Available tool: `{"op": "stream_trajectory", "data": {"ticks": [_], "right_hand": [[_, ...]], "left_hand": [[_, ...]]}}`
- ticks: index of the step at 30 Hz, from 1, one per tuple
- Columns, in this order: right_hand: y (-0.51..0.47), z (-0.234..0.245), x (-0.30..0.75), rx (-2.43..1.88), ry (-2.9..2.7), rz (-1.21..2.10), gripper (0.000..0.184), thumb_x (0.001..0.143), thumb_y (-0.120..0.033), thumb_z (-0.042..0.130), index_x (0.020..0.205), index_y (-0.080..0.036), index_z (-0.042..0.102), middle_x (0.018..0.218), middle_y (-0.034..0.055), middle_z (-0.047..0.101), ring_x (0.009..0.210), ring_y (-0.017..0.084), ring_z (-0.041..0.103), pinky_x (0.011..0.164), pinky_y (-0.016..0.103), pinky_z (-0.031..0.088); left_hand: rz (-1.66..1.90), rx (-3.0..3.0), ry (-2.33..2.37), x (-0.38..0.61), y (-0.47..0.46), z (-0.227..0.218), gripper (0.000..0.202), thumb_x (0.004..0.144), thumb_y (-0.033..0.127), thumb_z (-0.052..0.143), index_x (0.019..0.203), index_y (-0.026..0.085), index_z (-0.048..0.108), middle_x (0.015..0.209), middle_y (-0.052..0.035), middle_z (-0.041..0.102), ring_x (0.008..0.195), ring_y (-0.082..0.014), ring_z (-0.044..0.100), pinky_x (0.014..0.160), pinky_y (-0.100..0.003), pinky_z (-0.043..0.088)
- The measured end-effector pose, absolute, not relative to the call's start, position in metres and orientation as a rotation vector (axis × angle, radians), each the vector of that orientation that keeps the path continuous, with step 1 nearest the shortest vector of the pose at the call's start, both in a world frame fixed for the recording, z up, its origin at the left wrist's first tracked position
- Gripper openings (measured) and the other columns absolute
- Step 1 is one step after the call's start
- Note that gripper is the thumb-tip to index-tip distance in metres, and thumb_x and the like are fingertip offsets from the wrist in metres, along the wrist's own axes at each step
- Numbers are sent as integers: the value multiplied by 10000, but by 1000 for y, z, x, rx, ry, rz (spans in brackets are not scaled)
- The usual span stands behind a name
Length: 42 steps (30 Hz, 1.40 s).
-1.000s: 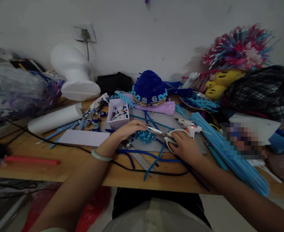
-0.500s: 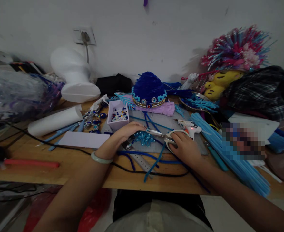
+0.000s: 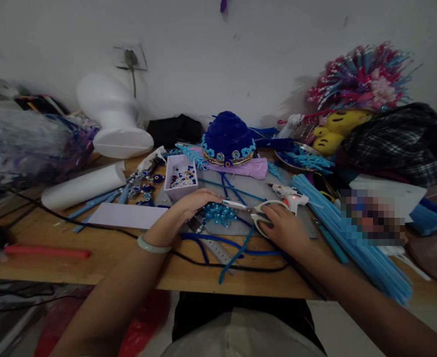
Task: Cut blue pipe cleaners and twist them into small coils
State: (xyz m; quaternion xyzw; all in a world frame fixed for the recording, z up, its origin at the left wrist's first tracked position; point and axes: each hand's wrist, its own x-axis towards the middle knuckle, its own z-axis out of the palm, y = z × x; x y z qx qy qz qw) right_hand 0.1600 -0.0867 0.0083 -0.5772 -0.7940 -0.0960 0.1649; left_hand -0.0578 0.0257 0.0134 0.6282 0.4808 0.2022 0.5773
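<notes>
My right hand (image 3: 282, 224) is closed through the handles of a pair of scissors (image 3: 239, 206), whose blades point left toward my other hand. Fingers bent together, my left hand (image 3: 200, 201) holds a light-blue beaded flower ornament (image 3: 218, 214) over the grey mat. The blade tips reach the ornament's upper edge beside my left fingertips; what lies between the blades is too small to tell. Below the scissors, a blue pipe cleaner (image 3: 235, 259) slants down to the left. A metal ruler (image 3: 218, 249) lies partly under it.
Behind my hands stands a dark-blue headdress (image 3: 228, 136) with a jewelled band. A bead box (image 3: 181, 178) is near my left wrist. To the right are a glue gun (image 3: 295, 201) with a red light and a pipe-cleaner bundle (image 3: 352, 240). A black cable (image 3: 203, 261) crosses the table front.
The scissors, the beaded flower and my left hand have shifted slightly left. The view itself has also moved a little. Both hands keep their hold.
</notes>
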Motion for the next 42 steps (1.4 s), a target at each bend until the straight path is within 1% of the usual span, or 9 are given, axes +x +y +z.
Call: {"op": "stream_trajectory", "data": {"ticks": [2,7,16,22,28,32,35,38,42], "right_hand": [[-87,9,159,-1677,-2255,-252,219,755,-262,477,937,-169,556,933,85,601,851,200,541,728,291,417],[-89,11,158,-1752,-2243,-153,201,761,-271,457,918,-186,549,911,75,604,823,190,553,658,267,408],[-90,13,157,-1844,-2230,-35,218,770,-301,437,915,-181,547,888,63,630,757,179,579,604,252,385],[-92,16,157,-1896,-2214,-33,205,752,-314,446,883,-189,544,867,50,643,723,186,593,563,250,364],[-93,18,151,-2013,-2160,-44,229,738,-386,441,810,-194,544,701,43,640,599,183,588,491,249,318],[-93,20,149,-2003,-2146,-44,232,743,-380,438,774,-183,554,686,55,631,585,170,571,493,246,311],[-91,22,148,-1972,-2122,111,249,750,-395,434,676,-188,551,648,39,618,564,149,545,480,235,295],[-88,23,148,-1894,-2060,395,300,750,-422,435,602,-184,542,582,14,584,528,122,507,456,220,278],[-83,22,151,-1854,-1892,705,336,708,-477,469,639,-164,572,539,-7,536,492,106,463,429,211,272]], "left_hand": [[471,1401,1117,-58,26,13,166,499,310,617,583,169,645,643,-18,636,688,-185,544,679,-286,394],[503,1365,1133,-56,25,12,183,491,316,640,602,170,653,676,-10,642,729,-183,539,718,-279,376],[558,1405,1067,-51,16,18,157,514,292,619,584,152,635,661,-10,623,671,-149,522,652,-252,366],[564,1523,1107,-48,14,14,179,578,324,582,602,152,629,607,11,590,620,-127,488,617,-238,333],[601,1540,1122,-47,12,16,188,585,326,563,606,149,623,624,0,596,621,-130,491,616,-239,330],[609,1508,1130,-46,12,17,186,569,319,575,611,145,628,620,2,597,621,-130,496,629,-245,336],[646,1506,1126,-44,12,14,164,574,302,569,589,146,615,603,11,585,618,-126,496,635,-245,337],[684,1501,1122,-43,12,13,149,588,286,553,597,146,603,606,14,576,619,-124,490,627,-243,335],[701,1513,1094,-43,11,14,158,602,296,553,615,144,596,612,14,567,620,-121,482,624,-241,331]]}}
